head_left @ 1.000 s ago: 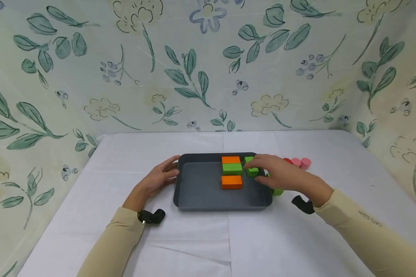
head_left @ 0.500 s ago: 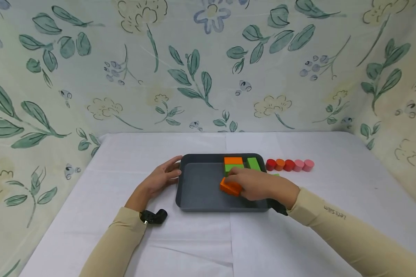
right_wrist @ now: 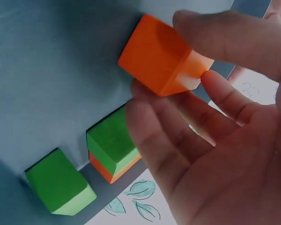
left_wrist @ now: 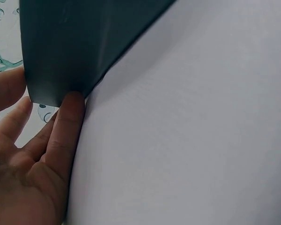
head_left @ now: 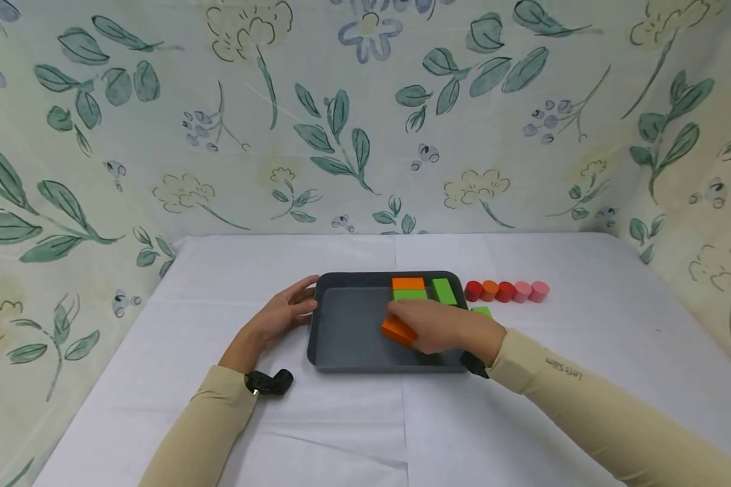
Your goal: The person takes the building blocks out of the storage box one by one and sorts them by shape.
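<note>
- The person's right hand (head_left: 435,326) is pinching a smooth, bright orange rectangular block (right_wrist: 154,54) between thumb and fingers, over the right-hand part of a shallow dark grey tray (head_left: 347,331).
- The left hand (head_left: 280,316) is resting its spread, fairly straight fingers against the tray's left end.
- To my eye the orange block is looking light, stiff and hardly fragile, perhaps slightly slick; its opposite flat sides are offering the surest hold.
- The right hand is covering part of that block, and I can't tell whether the underside is touching the tray.
- A green block (head_left: 481,311) just right of the tray is showing only partly, the right hand and forearm hiding the rest.
</note>
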Demonstrator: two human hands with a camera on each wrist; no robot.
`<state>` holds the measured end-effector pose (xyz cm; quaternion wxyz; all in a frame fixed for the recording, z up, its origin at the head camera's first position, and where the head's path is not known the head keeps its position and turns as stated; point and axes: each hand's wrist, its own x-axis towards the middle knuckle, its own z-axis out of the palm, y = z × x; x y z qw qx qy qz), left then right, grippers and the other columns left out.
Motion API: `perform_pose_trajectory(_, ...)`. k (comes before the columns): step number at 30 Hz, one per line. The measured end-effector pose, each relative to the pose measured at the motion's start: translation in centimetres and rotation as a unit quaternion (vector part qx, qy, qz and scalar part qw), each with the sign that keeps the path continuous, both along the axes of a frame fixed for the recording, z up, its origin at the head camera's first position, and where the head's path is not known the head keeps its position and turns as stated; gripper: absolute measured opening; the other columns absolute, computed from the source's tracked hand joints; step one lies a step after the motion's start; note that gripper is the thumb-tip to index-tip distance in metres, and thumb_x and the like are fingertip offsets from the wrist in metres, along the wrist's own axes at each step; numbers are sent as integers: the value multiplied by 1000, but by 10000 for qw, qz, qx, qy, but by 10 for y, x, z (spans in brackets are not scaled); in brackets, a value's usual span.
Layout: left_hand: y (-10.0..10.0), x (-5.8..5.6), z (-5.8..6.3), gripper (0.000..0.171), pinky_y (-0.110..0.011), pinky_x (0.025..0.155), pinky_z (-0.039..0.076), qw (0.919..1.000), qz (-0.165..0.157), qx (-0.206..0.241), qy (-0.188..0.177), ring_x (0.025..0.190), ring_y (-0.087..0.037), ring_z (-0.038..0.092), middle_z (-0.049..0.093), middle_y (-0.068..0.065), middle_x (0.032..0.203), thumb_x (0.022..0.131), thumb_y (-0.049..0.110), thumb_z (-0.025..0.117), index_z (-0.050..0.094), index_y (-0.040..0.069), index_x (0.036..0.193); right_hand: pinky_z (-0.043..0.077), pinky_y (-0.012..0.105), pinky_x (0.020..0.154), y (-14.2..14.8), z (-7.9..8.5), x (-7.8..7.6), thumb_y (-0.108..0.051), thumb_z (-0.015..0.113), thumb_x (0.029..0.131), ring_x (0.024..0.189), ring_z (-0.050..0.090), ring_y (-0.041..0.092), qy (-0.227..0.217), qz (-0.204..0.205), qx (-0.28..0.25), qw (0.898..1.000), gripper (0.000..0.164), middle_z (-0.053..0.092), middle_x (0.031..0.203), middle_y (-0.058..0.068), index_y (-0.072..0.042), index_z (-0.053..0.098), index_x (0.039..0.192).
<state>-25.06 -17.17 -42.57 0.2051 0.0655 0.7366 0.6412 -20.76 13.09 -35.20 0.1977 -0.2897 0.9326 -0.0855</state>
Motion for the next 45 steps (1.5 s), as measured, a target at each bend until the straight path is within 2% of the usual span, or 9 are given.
perform_pose_trajectory(4, 0, -1, 0, 64, -53, 119, 36, 10000, -27, -8, -7, 148, -36, 34, 22, -18, 165, 102, 11, 52, 24, 22, 159, 55, 36, 94, -2, -1, -1, 1, 75, 82, 99, 52, 17, -115, -62, -83, 9999, 49, 58, 107, -1, -15, 52, 121)
perform_pose_trajectory(8, 0, -1, 1, 64, -53, 119, 36, 10000, -11, 7, -27, 148, -36, 34, 22, -18, 165, 102, 11, 52, 25, 22, 159, 56, 35, 94, -3, -3, -2, 0, 76, 81, 97, 53, 17, -52, -23, -131, 9999, 46, 58, 104, -1, -16, 52, 118)
perform_pose_trajectory(17, -3, -1, -2, 65, -53, 119, 36, 10000, -4, 0, 6, 148, -36, 34, 21, -18, 165, 102, 11, 52, 24, 22, 159, 55, 29, 91, -6, -6, -4, -15, 79, 81, 96, 55, 10, 338, 515, -361, 9974, 41, 64, 111, -5, -17, 60, 117)
perform_pose_trajectory(25, -3, -1, -1, 65, -53, 119, 36, 10000, 46, 55, -20, 148, -35, 35, 23, -16, 165, 101, 11, 53, 25, 23, 158, 56, 30, 90, 6, 5, -4, -24, 79, 81, 98, 57, 12, 395, 302, -695, 9963, 40, 63, 109, -8, -20, 61, 117)
perform_pose_trajectory(32, -5, -1, -3, 65, -53, 119, 36, 10000, -44, 29, 57, 148, -37, 34, 22, -19, 165, 102, 11, 52, 23, 20, 159, 60, 39, 89, 44, 26, 4, -21, 80, 81, 110, 60, 24, 363, -390, -1252, 9907, 42, 65, 116, -1, -18, 60, 118)
perform_pose_trajectory(37, -3, -1, -3, 65, -53, 118, 36, 9999, -113, 56, 55, 148, -38, 34, 22, -20, 164, 102, 11, 52, 23, 20, 159, 60, 47, 88, 85, 35, 12, -19, 80, 81, 106, 63, 25, 695, -783, -1511, 9830, 44, 67, 119, 5, -14, 59, 120)
perform_pose_trajectory(45, -2, 0, 0, 64, -54, 118, 37, 9999, -128, 65, 52, 147, -39, 34, 22, -21, 164, 102, 10, 51, 23, 20, 159, 61, 43, 82, 144, 41, 23, -23, 81, 80, 101, 63, 23, 1154, -1279, -1388, 9752, 46, 68, 115, 8, -11, 60, 119)
